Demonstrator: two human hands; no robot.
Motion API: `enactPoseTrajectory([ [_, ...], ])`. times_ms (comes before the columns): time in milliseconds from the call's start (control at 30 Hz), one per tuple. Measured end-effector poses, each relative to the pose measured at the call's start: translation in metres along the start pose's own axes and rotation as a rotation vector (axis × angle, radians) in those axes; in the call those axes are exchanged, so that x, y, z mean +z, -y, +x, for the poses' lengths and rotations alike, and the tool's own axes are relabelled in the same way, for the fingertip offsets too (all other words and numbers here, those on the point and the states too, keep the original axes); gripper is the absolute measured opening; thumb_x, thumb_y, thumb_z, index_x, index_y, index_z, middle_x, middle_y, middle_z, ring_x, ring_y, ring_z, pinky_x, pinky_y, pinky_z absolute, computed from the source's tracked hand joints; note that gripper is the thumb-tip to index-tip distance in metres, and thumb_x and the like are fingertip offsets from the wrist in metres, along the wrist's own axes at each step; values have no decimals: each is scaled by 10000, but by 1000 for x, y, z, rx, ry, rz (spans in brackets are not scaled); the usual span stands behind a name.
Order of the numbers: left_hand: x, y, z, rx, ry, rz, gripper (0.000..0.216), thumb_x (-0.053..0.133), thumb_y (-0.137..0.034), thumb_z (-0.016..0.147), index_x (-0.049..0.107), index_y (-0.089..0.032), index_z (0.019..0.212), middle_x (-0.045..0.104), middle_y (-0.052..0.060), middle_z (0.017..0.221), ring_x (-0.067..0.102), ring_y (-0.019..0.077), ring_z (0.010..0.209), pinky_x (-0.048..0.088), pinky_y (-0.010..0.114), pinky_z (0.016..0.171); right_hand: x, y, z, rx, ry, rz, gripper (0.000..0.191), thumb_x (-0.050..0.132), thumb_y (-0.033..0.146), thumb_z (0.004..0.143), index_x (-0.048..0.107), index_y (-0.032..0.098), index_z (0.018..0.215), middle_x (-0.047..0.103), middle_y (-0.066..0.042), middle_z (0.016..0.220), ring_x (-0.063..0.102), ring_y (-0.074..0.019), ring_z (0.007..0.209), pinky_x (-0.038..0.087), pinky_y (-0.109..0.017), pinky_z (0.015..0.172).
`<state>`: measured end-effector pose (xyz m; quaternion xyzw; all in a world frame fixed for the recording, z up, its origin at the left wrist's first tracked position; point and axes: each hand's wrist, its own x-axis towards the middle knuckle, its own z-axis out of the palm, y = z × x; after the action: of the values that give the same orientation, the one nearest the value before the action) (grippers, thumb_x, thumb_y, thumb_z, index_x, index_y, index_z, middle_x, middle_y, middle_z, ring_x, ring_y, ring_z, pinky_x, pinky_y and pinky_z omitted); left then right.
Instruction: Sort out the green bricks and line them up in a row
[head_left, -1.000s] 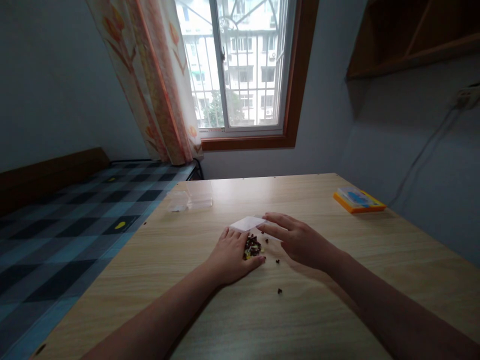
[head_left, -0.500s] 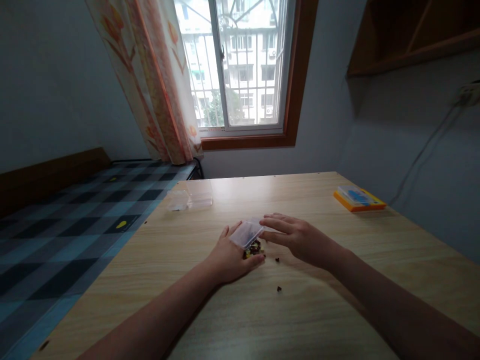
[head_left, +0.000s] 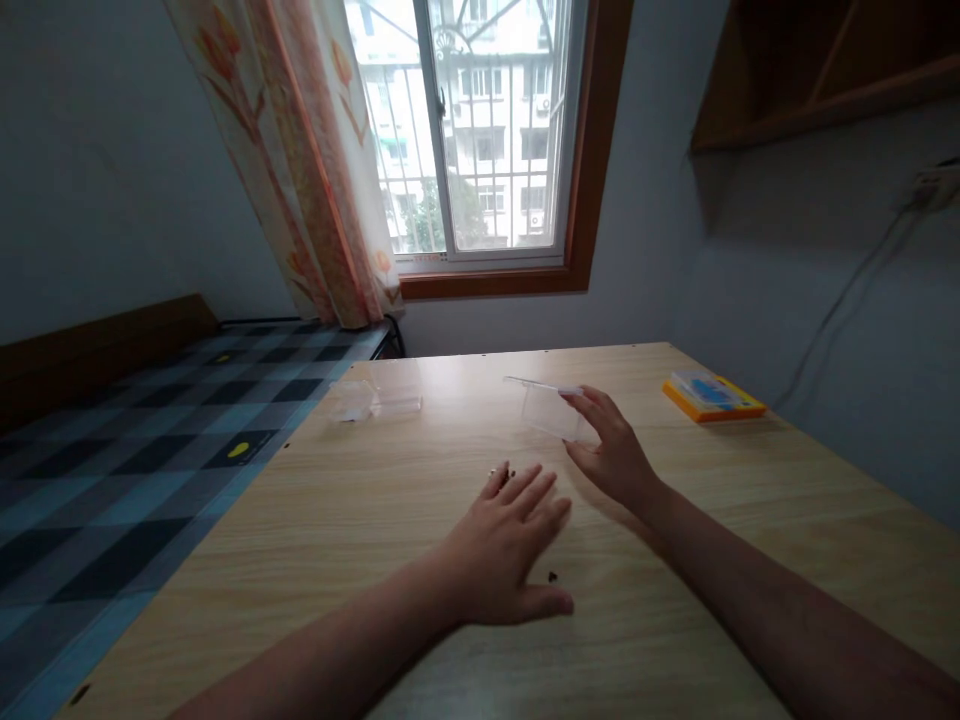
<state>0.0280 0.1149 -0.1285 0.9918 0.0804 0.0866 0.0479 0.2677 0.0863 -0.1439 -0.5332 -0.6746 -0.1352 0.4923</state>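
Observation:
My right hand [head_left: 611, 450] grips a small clear plastic box [head_left: 550, 408] and holds it a little above the wooden table [head_left: 420, 500], right of centre. My left hand [head_left: 510, 545] lies flat with fingers spread, covering most of a pile of small dark and yellow beads; a few beads [head_left: 502, 470] peek out past its fingertips. One loose dark bead [head_left: 553, 576] sits by my left thumb.
A second clear box with its lid [head_left: 379, 398] lies at the table's far left. An orange and blue flat box [head_left: 712, 395] rests at the far right near the wall. A bed with a checked cover [head_left: 135, 440] adjoins the table's left edge.
My right hand has lifted the clear box off the bead pile and carried it away to the far right. My left hand has slid right over the beads and flattened.

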Motion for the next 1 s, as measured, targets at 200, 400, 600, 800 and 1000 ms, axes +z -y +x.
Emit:
enactPoseTrajectory([
  [200,8,-13,33,-116,-60,75,333,563,-421,943,637,-212,1192,594,135,1343,450,358,1354,248,614,1174,13,-16,-4,109,-6,29,622,596,89,764,542,242,1364,523,-103,1349,522,-263,1268,465,-494,1112],
  [400,14,2,52,-306,-66,169,234,484,-237,971,700,-163,917,703,120,952,658,275,945,368,561,1099,14,-24,-4,243,-54,157,650,640,136,760,533,264,1388,549,-94,1300,607,-222,1067,554,-451,965],
  [600,14,9,46,-351,-45,243,197,529,-80,876,719,-101,828,703,155,857,665,277,836,497,470,937,17,-28,-8,346,-89,233,599,708,260,774,566,239,1356,562,-110,1319,600,-244,1115,570,-456,926],
  [800,-9,19,37,-314,-299,190,238,494,-228,979,694,-171,1095,691,119,1134,631,266,1050,509,438,971,18,-21,-8,391,-89,332,543,734,352,801,594,219,1309,595,-119,1321,604,-251,1157,568,-460,947],
  [1000,-30,39,23,-240,-472,276,338,439,-266,1027,572,-207,1333,594,112,1354,576,266,1152,531,423,963,12,9,-5,139,17,321,481,739,332,834,596,221,1280,613,-125,1331,570,-258,1264,521,-470,1035],
])
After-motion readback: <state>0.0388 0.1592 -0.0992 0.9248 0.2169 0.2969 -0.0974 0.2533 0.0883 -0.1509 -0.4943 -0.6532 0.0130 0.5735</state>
